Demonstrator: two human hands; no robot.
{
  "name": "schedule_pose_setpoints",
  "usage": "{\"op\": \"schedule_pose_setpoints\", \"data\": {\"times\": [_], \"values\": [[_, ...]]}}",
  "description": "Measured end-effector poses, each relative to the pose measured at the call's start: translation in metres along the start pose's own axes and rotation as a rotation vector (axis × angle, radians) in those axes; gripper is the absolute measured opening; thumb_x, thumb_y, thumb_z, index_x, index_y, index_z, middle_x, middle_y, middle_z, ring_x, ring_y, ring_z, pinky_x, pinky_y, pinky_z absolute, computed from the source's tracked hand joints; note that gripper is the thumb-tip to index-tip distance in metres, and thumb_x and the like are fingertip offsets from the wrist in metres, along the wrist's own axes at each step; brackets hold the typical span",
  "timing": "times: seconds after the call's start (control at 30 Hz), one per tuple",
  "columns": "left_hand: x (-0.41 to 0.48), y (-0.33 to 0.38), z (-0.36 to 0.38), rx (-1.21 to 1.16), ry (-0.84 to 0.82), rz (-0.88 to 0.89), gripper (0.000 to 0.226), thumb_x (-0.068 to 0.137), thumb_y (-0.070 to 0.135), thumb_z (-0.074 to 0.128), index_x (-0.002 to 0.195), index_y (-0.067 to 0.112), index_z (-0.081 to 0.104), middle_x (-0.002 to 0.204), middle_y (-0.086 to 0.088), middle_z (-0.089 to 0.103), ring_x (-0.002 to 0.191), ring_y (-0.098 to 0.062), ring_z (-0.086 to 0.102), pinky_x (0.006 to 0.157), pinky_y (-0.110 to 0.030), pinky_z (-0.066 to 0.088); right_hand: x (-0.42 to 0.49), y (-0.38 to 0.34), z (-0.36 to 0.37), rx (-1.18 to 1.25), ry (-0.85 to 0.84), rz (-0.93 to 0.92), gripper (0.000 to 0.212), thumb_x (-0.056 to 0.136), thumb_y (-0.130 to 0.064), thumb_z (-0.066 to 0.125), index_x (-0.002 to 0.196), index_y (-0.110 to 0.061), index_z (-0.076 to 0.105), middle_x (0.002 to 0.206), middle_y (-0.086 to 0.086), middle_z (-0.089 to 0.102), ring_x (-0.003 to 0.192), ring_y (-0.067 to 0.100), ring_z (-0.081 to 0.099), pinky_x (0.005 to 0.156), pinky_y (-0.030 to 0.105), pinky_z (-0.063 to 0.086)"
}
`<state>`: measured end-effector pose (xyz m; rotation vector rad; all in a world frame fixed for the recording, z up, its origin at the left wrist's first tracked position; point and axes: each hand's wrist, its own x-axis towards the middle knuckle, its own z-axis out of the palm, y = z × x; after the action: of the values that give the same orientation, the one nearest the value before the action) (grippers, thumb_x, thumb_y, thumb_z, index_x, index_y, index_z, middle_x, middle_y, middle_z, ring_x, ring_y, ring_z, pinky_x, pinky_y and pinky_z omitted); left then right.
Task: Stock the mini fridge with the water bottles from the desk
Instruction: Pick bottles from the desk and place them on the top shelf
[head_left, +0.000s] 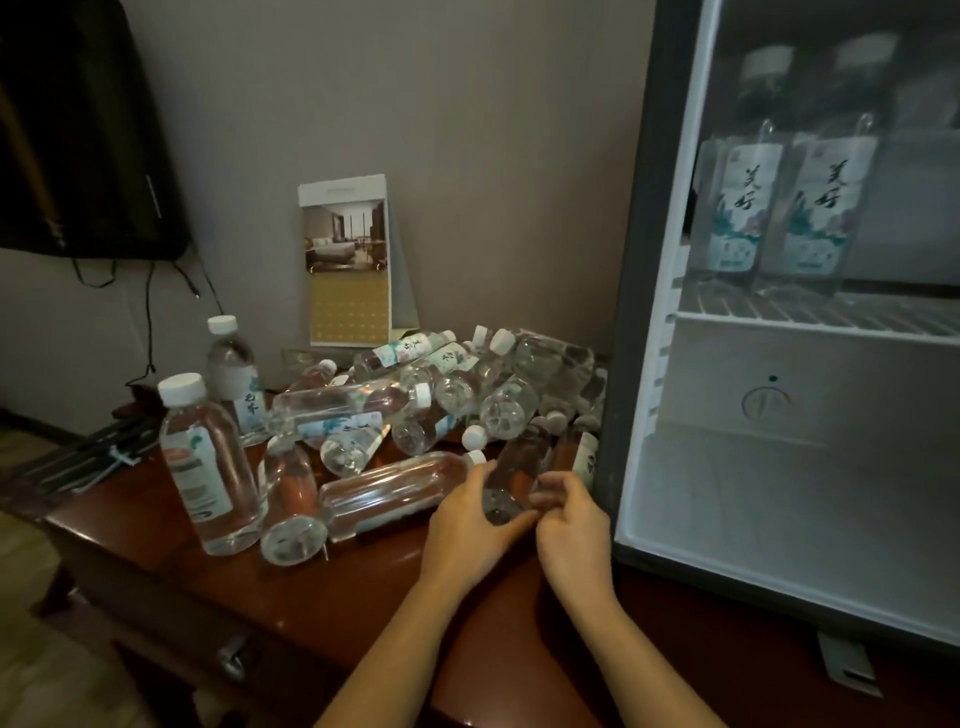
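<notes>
While gripped, bottle (511, 470) looks clear (tilted).

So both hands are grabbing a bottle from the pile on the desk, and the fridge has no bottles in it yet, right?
Not quite. The fridge is not empty: the head view shows a first bottle and a second bottle standing upright on its upper shelf. The rest is right: the left hand and right hand grip a held bottle from the desk pile.
</notes>
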<state>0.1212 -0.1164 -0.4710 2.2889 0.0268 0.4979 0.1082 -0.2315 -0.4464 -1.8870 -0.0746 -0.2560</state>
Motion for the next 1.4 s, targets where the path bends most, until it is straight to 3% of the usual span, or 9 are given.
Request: {"op": "schedule_pose_setpoints", "data": {"times": [0.27,0.47,0.57,0.67,0.87,1.03,1.13,1.23,1.4], "values": [[0.005,-0.007,-0.009,-0.347,0.222,-0.283,0.020,0.084,0.041,0.060,0.091,0.022,0.058,0.088,0.000,0.064,0.088,-0.021,0.061,0.074,-0.033,0.045,0.006,0.008,0.015,0.244,-0.142,0.236,0.020,0.098,-0.024,0.042,0.108,-0.023,0.059,0.106,0.002,0.064,0.102,0.017,0.059,0.097,0.041,0.047],[-0.003,-0.002,-0.017,-0.549,0.267,-0.327,0.019,0.075,0.042,0.060,0.074,0.024,0.056,0.077,0.002,0.061,0.077,-0.018,0.059,0.070,-0.036,0.045,0.001,0.008,0.023,0.467,-0.401,0.316,0.072,0.088,-0.037,0.061,0.147,-0.030,0.019,0.141,0.005,0.047,0.127,0.020,0.047,0.105,0.034,0.038],[-0.009,0.001,-0.020,-0.576,0.251,-0.282,0.021,0.085,0.024,0.061,0.069,0.015,0.050,0.068,0.001,0.055,0.069,-0.017,0.052,0.061,-0.031,0.040,-0.004,0.006,0.024,0.597,-0.485,0.326,0.089,0.089,-0.029,0.062,0.149,-0.036,-0.004,0.140,0.006,0.050,0.119,0.019,0.056,0.088,0.024,0.048],[-0.017,-0.001,-0.024,-0.542,0.211,-0.260,0.025,0.069,0.037,0.057,0.071,0.014,0.047,0.069,-0.001,0.055,0.068,-0.018,0.053,0.064,-0.035,0.041,-0.008,0.004,0.024,0.693,-0.523,0.343,0.097,0.089,-0.026,0.061,0.143,-0.042,-0.019,0.136,0.005,0.053,0.110,0.019,0.062,0.083,0.028,0.051],[-0.041,-0.008,-0.042,-0.592,0.021,-0.210,0.043,0.062,0.044,0.059,0.089,0.011,0.053,0.082,-0.005,0.064,0.074,-0.019,0.062,0.064,-0.031,0.046,-0.018,0.000,0.023,0.796,-0.508,0.305,0.099,0.090,-0.009,0.058,0.140,-0.049,-0.018,0.133,0.009,0.054,0.104,0.025,0.065,0.073,0.037,0.057],[-0.053,-0.011,-0.062,-0.624,-0.203,-0.201,0.066,0.054,0.056,0.060,0.114,0.029,0.054,0.104,0.002,0.067,0.086,-0.019,0.068,0.070,-0.031,0.053,-0.027,-0.002,0.015,0.746,-0.563,0.179,0.107,0.083,0.000,0.065,0.137,-0.057,-0.008,0.139,0.007,0.047,0.116,0.022,0.058,0.099,0.045,0.048],[-0.057,-0.007,-0.063,-0.651,-0.215,-0.208,0.058,0.066,0.046,0.067,0.121,0.036,0.050,0.111,0.002,0.067,0.095,-0.018,0.068,0.082,-0.034,0.054,-0.024,-0.006,0.009,0.641,-0.571,0.115,0.108,0.081,-0.001,0.067,0.141,-0.053,-0.007,0.141,0.003,0.044,0.119,0.020,0.054,0.097,0.040,0.049],[-0.061,0.002,-0.063,-0.635,-0.212,-0.162,0.039,0.087,0.017,0.062,0.120,0.035,0.052,0.109,0.011,0.068,0.098,-0.006,0.066,0.077,-0.021,0.054,-0.021,-0.008,0.003,0.581,-0.568,0.059,0.100,0.082,0.001,0.065,0.145,-0.045,0.002,0.125,-0.009,0.051,0.111,0.011,0.057,0.090,0.033,0.053],[-0.070,0.013,-0.070,-0.588,-0.274,-0.080,0.051,0.086,0.011,0.062,0.132,0.025,0.047,0.113,0.013,0.068,0.107,-0.005,0.063,0.080,-0.017,0.050,-0.028,-0.012,-0.010,0.474,-0.542,0.007,0.078,0.082,-0.003,0.067,0.140,-0.033,0.025,0.120,-0.008,0.056,0.101,0.005,0.062,0.071,0.018,0.054]]}}
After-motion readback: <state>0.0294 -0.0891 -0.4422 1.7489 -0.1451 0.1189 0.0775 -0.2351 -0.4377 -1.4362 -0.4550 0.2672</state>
